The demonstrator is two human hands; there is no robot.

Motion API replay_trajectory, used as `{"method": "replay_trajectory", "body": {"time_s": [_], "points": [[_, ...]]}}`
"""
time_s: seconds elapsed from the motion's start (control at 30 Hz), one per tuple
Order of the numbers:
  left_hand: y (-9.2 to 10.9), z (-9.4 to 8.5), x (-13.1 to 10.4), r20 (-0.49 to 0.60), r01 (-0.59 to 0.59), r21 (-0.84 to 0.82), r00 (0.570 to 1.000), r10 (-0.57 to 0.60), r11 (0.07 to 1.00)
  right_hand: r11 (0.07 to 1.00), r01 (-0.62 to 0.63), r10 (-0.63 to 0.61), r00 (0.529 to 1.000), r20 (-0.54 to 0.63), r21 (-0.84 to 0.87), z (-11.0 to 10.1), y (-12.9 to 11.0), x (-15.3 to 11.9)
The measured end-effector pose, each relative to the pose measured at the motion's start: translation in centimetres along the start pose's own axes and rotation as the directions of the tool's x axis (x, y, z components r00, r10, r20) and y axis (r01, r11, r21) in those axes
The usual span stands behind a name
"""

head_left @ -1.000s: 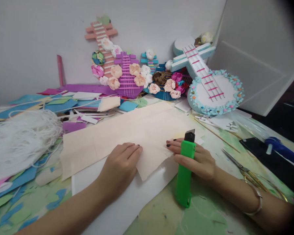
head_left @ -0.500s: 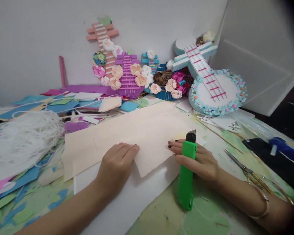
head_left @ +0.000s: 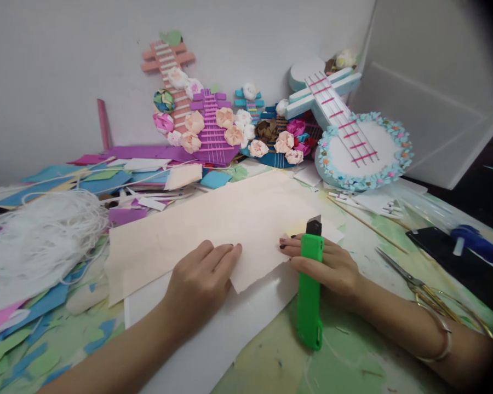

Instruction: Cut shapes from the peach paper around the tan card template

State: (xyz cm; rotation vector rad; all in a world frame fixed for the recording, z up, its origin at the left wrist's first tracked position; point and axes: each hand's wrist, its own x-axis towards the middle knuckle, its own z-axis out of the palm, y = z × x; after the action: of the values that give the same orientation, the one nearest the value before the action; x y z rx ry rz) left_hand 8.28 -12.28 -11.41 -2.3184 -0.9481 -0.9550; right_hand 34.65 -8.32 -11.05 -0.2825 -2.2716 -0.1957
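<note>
A large cream paper sheet [head_left: 168, 230] lies folded over a white board [head_left: 234, 334], with a torn-looking lower edge on its flap. My left hand [head_left: 201, 276] has its fingers curled together and closed on the flap's lower left edge. At the flap's right side is my right hand [head_left: 326, 265], which holds a green utility knife [head_left: 310, 293] upright between thumb and fingers. The knife's short blade points up, away from the paper, and the fingertips of that hand touch the paper.
White cord [head_left: 45, 235] lies tangled at the left among coloured paper scraps [head_left: 36, 355]. Scissors [head_left: 414, 284], a thin stick [head_left: 370, 227] and a dark flat object [head_left: 447, 262] are at the right. Paper-flowered craft instruments [head_left: 213, 128] and a light-blue one [head_left: 357, 148] lean along the wall.
My left hand has slid slightly right and forward along the flap's edge. The right hand and knife have shifted a little to the left. The view has moved slightly.
</note>
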Motion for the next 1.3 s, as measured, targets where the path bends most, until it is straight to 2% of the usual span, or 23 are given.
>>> {"method": "replay_trajectory", "body": {"time_s": [0.13, 0.2, 0.5, 0.73, 0.97, 1.13, 1.3], "points": [[0.3, -0.5, 0.2, 0.015, -0.149, -0.133, 0.988, 0.152, 0.98, 0.999, -0.028, 0.027, 0.999, 0.045, 0.018, 0.0, 0.0, 0.0], [0.3, -0.6, 0.2, 0.017, -0.184, -0.173, 0.982, 0.19, 0.968, 0.999, -0.028, 0.027, 0.998, 0.052, 0.019, 0.0, 0.0, 0.0], [0.0, -0.4, -0.2, 0.07, -0.16, -0.263, 0.98, 0.184, 0.952, 0.999, -0.043, 0.043, 0.997, 0.069, 0.008, 0.1, 0.1, 0.1], [0.0, -0.3, -0.2, 0.092, -0.171, -0.271, 0.975, 0.203, 0.947, 0.997, -0.038, 0.032, 0.996, 0.084, 0.065, 0.3, 0.2, -0.2], [0.1, -0.1, -0.1, 0.108, -0.196, -0.222, 0.969, 0.224, 0.955, 0.99, -0.089, 0.066, 0.979, 0.192, 0.11, 0.7, 0.4, -0.3], [-0.2, 0.1, -0.1, 0.178, -0.195, -0.296, 0.95, 0.255, 0.935, 0.988, -0.122, 0.093, 0.959, 0.266, 0.095, 0.9, 0.7, -0.5], [-0.4, 0.5, -1.0, 0.225, -0.128, -0.374, 0.948, 0.223, 0.919, 0.983, -0.15, 0.112, 0.945, 0.306, 0.104, 0.7, 0.8, -0.9]]}}
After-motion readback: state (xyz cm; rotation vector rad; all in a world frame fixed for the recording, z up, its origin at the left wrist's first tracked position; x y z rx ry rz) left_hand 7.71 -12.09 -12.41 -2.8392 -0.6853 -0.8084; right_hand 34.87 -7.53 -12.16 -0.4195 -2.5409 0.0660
